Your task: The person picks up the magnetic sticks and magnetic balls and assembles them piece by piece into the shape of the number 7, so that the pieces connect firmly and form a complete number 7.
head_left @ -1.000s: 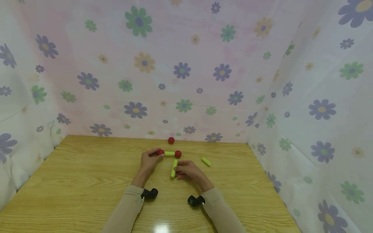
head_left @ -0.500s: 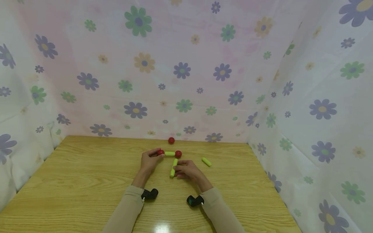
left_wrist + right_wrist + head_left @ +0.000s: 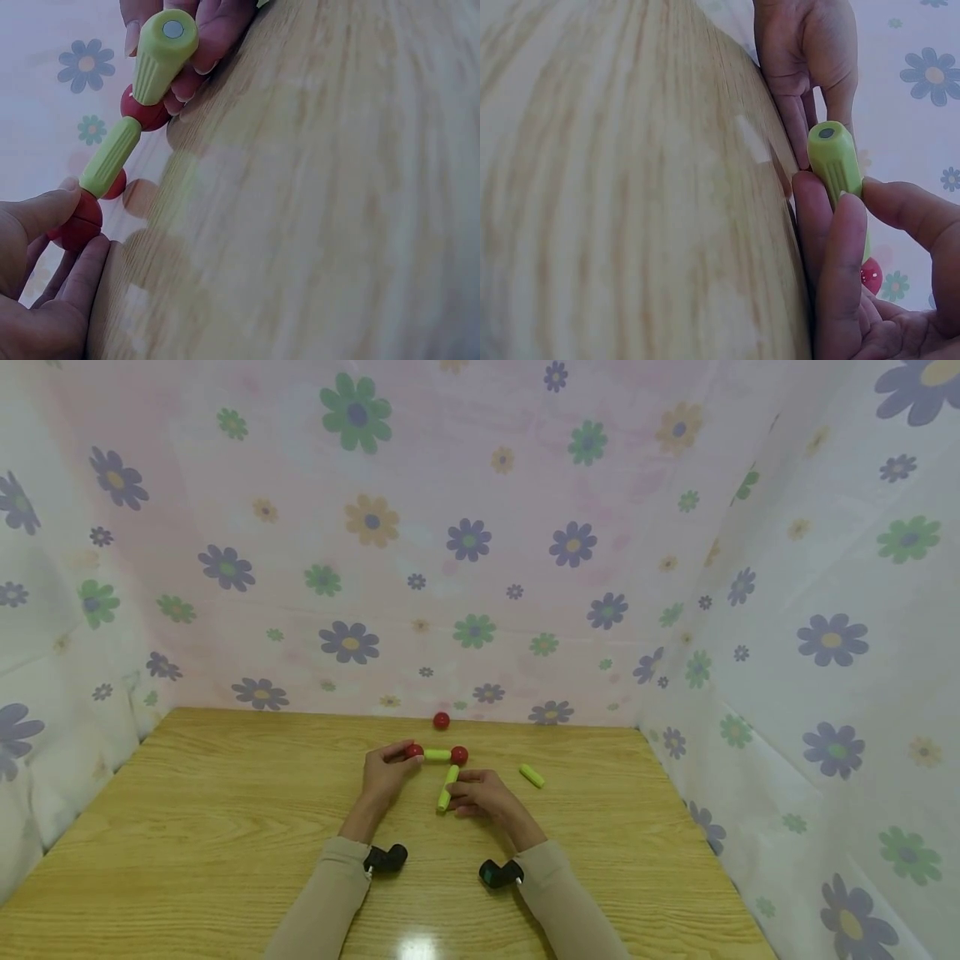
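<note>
Near the back of the table, a short yellow-green rod (image 3: 437, 755) joins two red balls. My left hand (image 3: 382, 777) pinches the left ball (image 3: 414, 751) between thumb and fingers. A longer yellow-green rod (image 3: 447, 789) is held by my right hand (image 3: 483, 793), its far end close to the right ball (image 3: 459, 755). In the left wrist view, that longer rod (image 3: 157, 64) overlaps the far ball (image 3: 142, 112) and shows a round silver disc in its near end. The right wrist view has thumb and fingertips gripping the ribbed rod (image 3: 836, 161).
A loose red ball (image 3: 441, 721) sits by the table's back edge. Another short yellow-green rod (image 3: 532, 776) lies to the right of my right hand. Flower-patterned cloth (image 3: 420, 602) surrounds the wooden table (image 3: 225, 827) at the back and sides.
My right hand has moved slightly forward with the longer rod, bringing its far end nearer the right ball. The left hand and the joined pieces have stayed in place.
</note>
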Demonstrator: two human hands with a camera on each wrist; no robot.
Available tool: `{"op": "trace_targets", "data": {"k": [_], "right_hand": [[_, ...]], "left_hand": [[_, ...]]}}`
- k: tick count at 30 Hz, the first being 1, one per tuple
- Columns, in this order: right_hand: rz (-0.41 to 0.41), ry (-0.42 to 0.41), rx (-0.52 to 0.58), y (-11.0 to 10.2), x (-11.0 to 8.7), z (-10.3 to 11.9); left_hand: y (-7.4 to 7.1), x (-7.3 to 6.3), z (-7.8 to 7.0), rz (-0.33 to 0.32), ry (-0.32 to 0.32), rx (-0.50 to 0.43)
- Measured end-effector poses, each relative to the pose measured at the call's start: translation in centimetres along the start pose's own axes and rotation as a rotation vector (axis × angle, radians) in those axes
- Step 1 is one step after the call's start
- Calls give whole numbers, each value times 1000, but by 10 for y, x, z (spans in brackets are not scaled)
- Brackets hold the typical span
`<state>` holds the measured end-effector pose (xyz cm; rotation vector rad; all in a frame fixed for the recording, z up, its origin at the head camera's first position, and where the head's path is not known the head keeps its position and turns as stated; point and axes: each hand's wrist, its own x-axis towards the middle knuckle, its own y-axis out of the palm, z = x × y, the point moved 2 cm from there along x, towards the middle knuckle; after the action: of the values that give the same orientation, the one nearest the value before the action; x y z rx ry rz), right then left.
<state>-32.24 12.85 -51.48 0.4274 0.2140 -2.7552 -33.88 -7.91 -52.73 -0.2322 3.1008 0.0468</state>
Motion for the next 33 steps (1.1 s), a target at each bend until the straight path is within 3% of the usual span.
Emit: {"op": "trace_targets", "data": {"k": [33], "right_hand": [[-53, -28, 38, -1, 2, -3]], "left_hand": [[0, 0, -1, 8, -9, 9]]}}
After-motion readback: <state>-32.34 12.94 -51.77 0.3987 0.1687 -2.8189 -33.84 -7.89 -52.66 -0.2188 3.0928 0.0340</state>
